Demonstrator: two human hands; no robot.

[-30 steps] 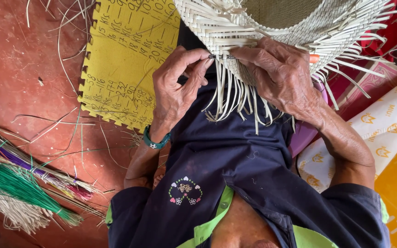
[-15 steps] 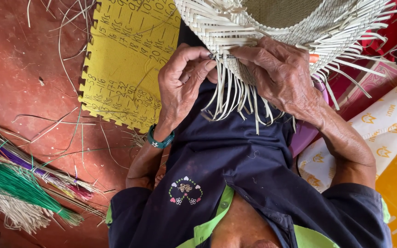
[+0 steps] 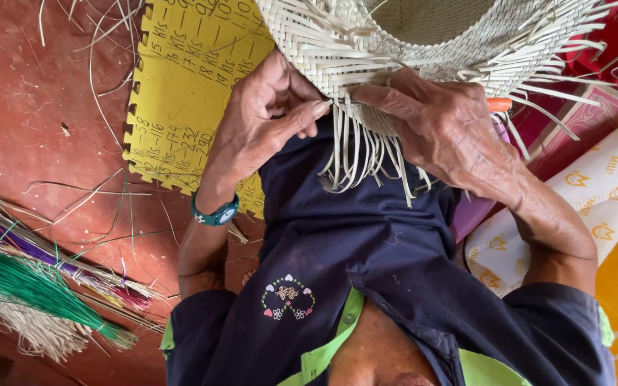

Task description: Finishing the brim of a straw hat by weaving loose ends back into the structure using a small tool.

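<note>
Cream woven hat [image 3: 423,43], yellow foam mat [image 3: 180,93], navy shirt [image 3: 366,264], green fibres [image 3: 30,286]

The woven hat [image 3: 423,36] sat above both hands, its loose strands [image 3: 366,154] hanging between them. A foam mat [image 3: 187,93] lay beside the left hand [image 3: 262,118], straw bundles [image 3: 30,286] below it.
</note>
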